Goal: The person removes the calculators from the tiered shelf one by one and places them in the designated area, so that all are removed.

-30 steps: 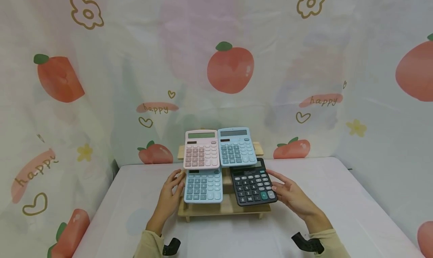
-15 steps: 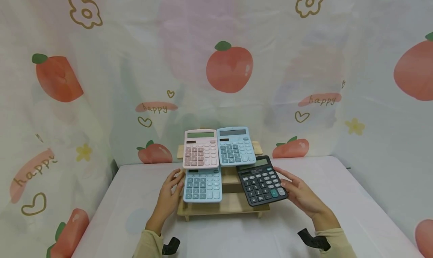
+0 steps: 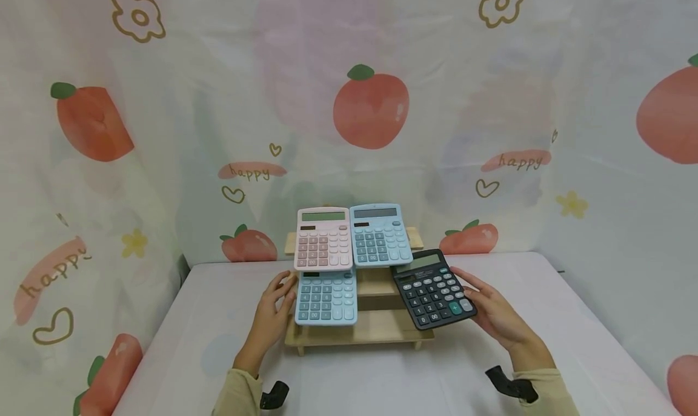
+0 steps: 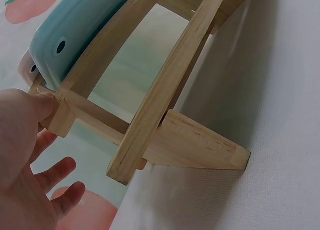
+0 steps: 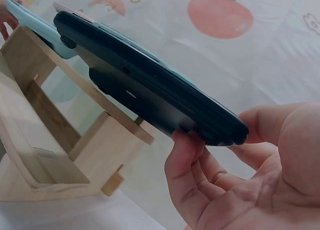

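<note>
My right hand [image 3: 498, 316] pinches the lower right edge of a black calculator [image 3: 433, 292], which tilts at the right of a wooden stepped rack [image 3: 376, 331]. In the right wrist view, fingers curl under the calculator's dark back [image 5: 140, 90], lifted off the rack. My left hand [image 3: 269, 319] grips the rack's left side, its thumb [image 4: 42, 105] on the wood and the other fingers spread below. A light blue calculator [image 3: 327, 301] leans on the lower tier beside that hand. A pink calculator [image 3: 323, 240] and another light blue calculator [image 3: 380, 234] lean on the upper tier.
The rack stands on a white-covered table [image 3: 354, 386]. Behind it hangs a cloth backdrop [image 3: 305, 119] printed with fruit, and it also covers both sides. Dark straps [image 3: 275, 396] show at the wrists.
My right hand has drawn the black calculator rightward from the rack's lower tier and turned it to a steeper tilt. The left hand stays at the rack's left side.
</note>
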